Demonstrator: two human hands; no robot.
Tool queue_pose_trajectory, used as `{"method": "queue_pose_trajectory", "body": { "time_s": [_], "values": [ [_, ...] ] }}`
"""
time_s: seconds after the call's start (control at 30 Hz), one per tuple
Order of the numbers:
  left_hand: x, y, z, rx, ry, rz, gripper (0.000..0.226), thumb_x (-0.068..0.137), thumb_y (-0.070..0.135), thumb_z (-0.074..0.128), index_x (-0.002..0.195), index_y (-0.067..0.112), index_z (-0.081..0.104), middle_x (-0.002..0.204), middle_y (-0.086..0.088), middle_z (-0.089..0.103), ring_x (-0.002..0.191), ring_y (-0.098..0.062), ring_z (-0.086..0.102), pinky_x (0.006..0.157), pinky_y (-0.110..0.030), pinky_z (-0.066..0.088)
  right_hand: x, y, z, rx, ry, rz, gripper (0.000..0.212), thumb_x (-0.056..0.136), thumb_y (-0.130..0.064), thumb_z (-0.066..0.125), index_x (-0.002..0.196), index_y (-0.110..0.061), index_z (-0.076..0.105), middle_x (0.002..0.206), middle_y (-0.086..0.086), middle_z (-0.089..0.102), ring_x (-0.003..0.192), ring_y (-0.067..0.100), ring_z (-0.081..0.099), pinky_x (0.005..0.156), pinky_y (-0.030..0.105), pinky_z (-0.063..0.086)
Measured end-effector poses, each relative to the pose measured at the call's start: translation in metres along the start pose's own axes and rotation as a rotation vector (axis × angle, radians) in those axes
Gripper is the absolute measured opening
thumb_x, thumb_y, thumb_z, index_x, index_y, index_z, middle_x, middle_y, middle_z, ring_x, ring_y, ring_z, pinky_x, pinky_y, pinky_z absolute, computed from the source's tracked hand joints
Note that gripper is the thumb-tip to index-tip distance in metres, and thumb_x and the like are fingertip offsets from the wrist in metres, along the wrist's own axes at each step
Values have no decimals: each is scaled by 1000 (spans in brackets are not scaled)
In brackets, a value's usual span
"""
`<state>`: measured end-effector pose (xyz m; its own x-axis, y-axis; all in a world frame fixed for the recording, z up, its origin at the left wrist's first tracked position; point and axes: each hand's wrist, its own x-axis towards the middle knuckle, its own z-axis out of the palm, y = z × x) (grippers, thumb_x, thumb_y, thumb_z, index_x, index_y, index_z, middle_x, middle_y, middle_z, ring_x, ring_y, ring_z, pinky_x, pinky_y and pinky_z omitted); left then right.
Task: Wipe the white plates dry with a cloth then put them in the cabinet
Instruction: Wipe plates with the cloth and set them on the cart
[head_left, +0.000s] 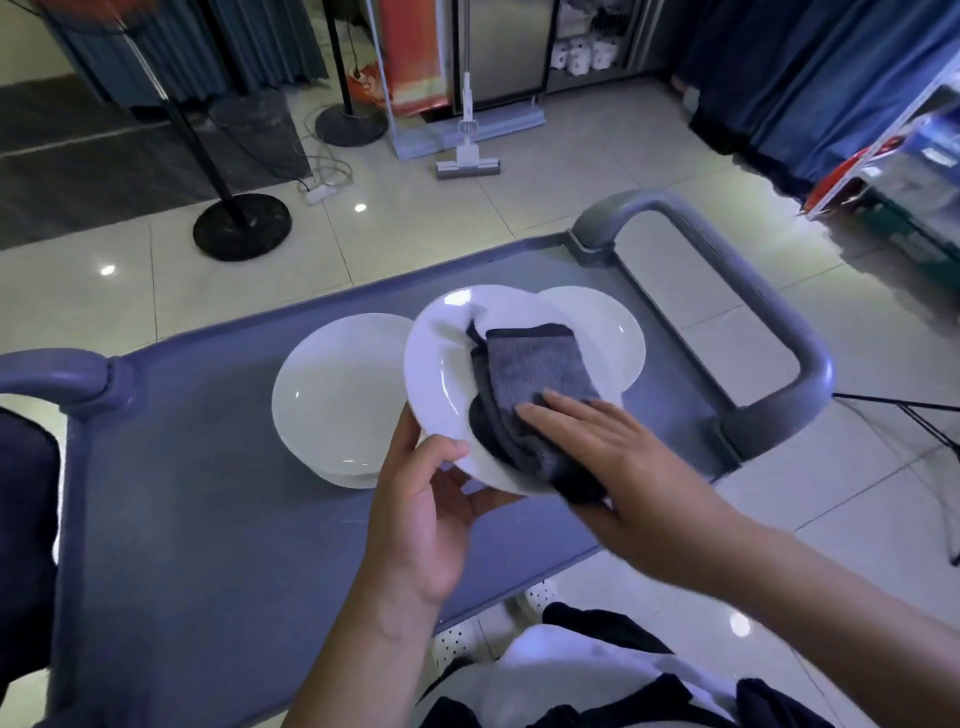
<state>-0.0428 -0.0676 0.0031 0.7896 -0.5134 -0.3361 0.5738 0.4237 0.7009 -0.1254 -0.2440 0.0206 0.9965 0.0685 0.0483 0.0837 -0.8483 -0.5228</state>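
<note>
- Fingers of the left hand (415, 512) curled under the lower-left rim of a round white ceramic plate (441, 364), thumb on top, holding it tilted above the table at the centre of the frame.
- Fingers of the right hand (602, 452) lay straight and flat, pressing a folded dark grey microfibre cloth (524, 379) onto the face of the held plate; the cloth's lower corner hung over the plate's rim under the palm.
- A second white plate (337, 400) sat on the grey-blue plastic table (208, 519) just left of the held plate, with more rims showing beneath it.
- A third white plate (608, 332) lay behind the held one, partly hidden, right of centre.
- A white floor mop (467, 156) stood on the pale tiled floor (545, 208) in the upper middle.
</note>
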Motion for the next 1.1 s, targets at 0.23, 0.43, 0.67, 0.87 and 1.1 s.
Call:
{"method": "queue_pose_trajectory", "body": {
  "time_s": [0.23, 0.43, 0.67, 0.87, 1.1],
  "values": [
    [5, 4, 11, -74, 136, -95, 55, 80, 5, 53, 135, 11, 62, 113, -12, 65, 94, -31, 57, 63, -42, 61, -14, 9, 14, -133, 117, -30, 60, 90, -26, 67, 148, -24, 49, 152, -6, 48, 144, 16, 41, 120, 35, 28],
    [15, 15, 43, 254, 158, 64, 32, 100, 10, 51, 125, 20, 67, 109, 0, 75, 96, -21, 72, 65, -34, 59, -3, 18, 14, 23, 372, -64, 49, 82, 2, 60, 126, -16, 69, 127, -5, 70, 119, 15, 64, 99, 30, 51],
    [55, 33, 49, 801, 90, 82, 67, 97, 53, 60, 154, 53, 26, 152, 33, 39, 133, 16, 39, 97, -12, 36, 8, 38, -20, 1551, 412, 599, 33, 86, 7, 64, 111, -13, 71, 97, 1, 76, 84, 22, 70, 64, 38, 61],
    [48, 9, 32, 292, 86, -78, 46, 79, 23, 80, 125, 24, 74, 131, -2, 70, 126, -21, 63, 95, -31, 55, -9, 72, -26, 1906, 319, 724, 40, 83, -2, 60, 122, -9, 65, 116, 14, 73, 92, 28, 74, 67, 45, 62],
    [42, -24, 63, 38, 143, -48, 42, 83, 14, 78, 122, 32, 75, 136, -3, 67, 124, -22, 65, 83, -38, 62, 4, 112, -13, 1769, 429, 916, 27, 94, -12, 61, 121, -10, 68, 115, 10, 75, 101, 24, 73, 85, 46, 59]
  ]
}}
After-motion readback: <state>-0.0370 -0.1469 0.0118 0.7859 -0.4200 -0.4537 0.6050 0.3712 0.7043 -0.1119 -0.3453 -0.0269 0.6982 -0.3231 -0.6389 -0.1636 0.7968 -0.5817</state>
